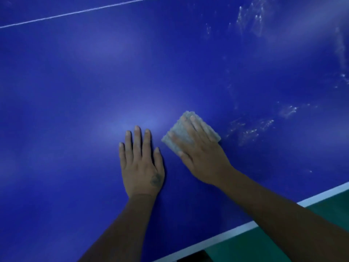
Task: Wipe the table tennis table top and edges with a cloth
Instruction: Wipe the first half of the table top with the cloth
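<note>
Right hand: flat fingers press the cloth on the blue counter.
Left hand: open, flat, holds nothing.

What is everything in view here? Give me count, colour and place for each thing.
table top: one, blue, fills most of the view
white line: one, thin, upper left
edge band: one, white, lower right
smears: several, pale, right side of the table top
cloth: one, pale grey, folded, under the right grip
floor: one, green, beyond the edge band, bottom right
left grip: one, bare, flat on the table top left of the cloth
right grip: one, bare, pressing flat on the cloth
</note>
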Motion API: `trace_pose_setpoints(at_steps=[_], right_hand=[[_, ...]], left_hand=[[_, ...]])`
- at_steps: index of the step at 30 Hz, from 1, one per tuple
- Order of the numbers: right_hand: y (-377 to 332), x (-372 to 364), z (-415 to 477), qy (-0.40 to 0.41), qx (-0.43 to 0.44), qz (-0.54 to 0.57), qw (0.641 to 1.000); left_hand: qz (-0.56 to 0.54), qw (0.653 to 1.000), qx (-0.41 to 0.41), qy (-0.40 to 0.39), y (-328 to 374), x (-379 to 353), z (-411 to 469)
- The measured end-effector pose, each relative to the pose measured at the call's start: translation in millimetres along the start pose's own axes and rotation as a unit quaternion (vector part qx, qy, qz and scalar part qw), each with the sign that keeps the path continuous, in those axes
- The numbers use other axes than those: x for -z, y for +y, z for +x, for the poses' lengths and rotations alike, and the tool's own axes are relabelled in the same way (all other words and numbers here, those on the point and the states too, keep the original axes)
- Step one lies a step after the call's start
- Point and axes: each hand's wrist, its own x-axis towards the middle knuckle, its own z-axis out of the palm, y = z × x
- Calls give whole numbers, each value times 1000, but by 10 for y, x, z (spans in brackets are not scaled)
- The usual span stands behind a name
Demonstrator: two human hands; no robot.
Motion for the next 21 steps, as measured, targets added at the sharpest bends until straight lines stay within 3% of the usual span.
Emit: trace_pose_setpoints(at_steps=[2,6,8,11,14,16,21], right_hand=[[150,8,-116,-4,-14,-23,1000],[713,191,95,18,-205,16,978],[620,173,97,11,-192,-3,981],[164,14,-243,-3,-58,-16,998],[43,-33,-492,-8,-25,4,1000],[222,4,-431,0,-41,8,999],[575,178,-95,12,-206,25,978]], left_hand=[[8,1000,3,3,12,-1,19],[2,1000,4,13,54,-11,18],[3,1000,7,11,45,-9,11],[4,1000,15,9,55,-1,18],[5,1000,18,2,57,-9,20],[5,1000,16,4,50,-8,17],[10,1000,19,5,60,-21,19]])
